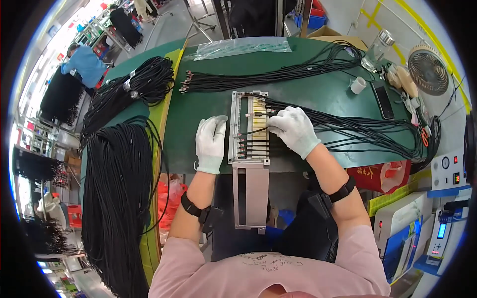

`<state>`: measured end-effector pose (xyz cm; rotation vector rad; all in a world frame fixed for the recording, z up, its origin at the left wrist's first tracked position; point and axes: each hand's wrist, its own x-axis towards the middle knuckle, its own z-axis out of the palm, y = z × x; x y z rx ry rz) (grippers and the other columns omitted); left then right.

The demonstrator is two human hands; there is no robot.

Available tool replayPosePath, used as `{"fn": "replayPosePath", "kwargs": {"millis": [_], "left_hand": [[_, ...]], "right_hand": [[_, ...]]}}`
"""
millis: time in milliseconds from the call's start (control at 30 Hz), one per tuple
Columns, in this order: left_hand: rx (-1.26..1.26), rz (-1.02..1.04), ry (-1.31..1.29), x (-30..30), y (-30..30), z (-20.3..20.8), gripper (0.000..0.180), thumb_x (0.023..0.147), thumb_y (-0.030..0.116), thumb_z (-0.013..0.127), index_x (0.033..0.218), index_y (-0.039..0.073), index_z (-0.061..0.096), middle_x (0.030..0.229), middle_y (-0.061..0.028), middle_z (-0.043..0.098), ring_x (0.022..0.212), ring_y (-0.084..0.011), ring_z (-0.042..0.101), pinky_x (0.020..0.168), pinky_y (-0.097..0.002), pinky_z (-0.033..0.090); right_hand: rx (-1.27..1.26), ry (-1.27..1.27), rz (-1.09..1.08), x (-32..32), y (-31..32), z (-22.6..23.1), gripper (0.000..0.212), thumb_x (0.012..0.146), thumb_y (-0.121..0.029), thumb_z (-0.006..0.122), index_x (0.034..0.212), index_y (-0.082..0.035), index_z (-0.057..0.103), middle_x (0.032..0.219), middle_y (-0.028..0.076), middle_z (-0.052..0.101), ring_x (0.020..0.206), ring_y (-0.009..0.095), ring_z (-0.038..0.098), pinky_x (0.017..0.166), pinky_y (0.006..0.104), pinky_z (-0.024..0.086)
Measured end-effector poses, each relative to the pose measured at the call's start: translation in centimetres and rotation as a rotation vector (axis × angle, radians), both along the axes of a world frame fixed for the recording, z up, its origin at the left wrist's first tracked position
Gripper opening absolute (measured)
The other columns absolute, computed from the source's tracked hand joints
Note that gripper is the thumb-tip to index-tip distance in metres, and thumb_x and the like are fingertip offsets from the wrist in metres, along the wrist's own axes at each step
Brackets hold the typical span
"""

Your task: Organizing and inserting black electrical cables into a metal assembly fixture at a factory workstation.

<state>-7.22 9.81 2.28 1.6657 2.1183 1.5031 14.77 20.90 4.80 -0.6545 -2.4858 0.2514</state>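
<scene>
A metal fixture [232, 144] with a slotted frame lies lengthwise before me on the green table. Several black cables [343, 121] run from its slots off to the right, and a row of short black cable ends shows in its lower part. My right hand [294, 130], in a white glove, is closed at the fixture's right edge, fingertips pinching one black cable [257, 131] that crosses the frame. Just left of the fixture rests my left hand [211, 141], also gloved, its fingers stretched out and nothing visible in them.
Bundled black cables [119, 179] hang over the table's left side, beside a yellow-green strip [160, 114]. Behind the fixture lie another cable bundle [268, 74] and a clear plastic bag [238, 48]. At right are a white roll [357, 85], phone [382, 99], glass bottle [378, 47] and fan [427, 69].
</scene>
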Motion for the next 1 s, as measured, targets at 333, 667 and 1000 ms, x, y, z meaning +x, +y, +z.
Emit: {"fn": "replayPosePath", "kwargs": {"millis": [333, 667, 1000], "left_hand": [[0.008, -0.056, 0.042, 0.8, 0.3, 0.0, 0.019, 0.090, 0.019, 0.058, 0.095, 0.004, 0.069, 0.093, -0.0128, 0.069, 0.092, -0.0310, 0.063, 0.099, -0.0452, 0.041], [0.014, -0.178, 0.073, 1.2, 0.3, 1.0, 0.018, 0.091, 0.016, 0.056, 0.096, 0.004, 0.069, 0.101, -0.0120, 0.068, 0.102, -0.0298, 0.061, 0.100, -0.0419, 0.041], [-0.078, -0.204, 0.071, 1.6, 0.4, 1.1, 0.020, 0.089, 0.021, 0.059, 0.101, 0.011, 0.071, 0.115, -0.0163, 0.064, 0.114, -0.0342, 0.055, 0.102, -0.0430, 0.039]], "right_hand": [[0.074, -0.071, -0.069, 1.6, -0.4, 0.5, 0.007, 0.075, -0.016, 0.070, 0.081, -0.014, 0.067, 0.072, 0.002, 0.060, 0.079, 0.024, 0.057, 0.074, 0.0373, 0.044], [0.110, -0.047, -0.088, 1.4, -0.6, 0.4, 0.008, 0.075, -0.018, 0.070, 0.080, -0.014, 0.066, 0.071, 0.001, 0.059, 0.079, 0.024, 0.056, 0.074, 0.0369, 0.044], [0.109, -0.098, -0.096, 1.3, -1.8, 1.2, 0.008, 0.075, -0.019, 0.070, 0.081, -0.013, 0.066, 0.072, 0.001, 0.057, 0.079, 0.023, 0.056, 0.075, 0.0363, 0.044]]}}
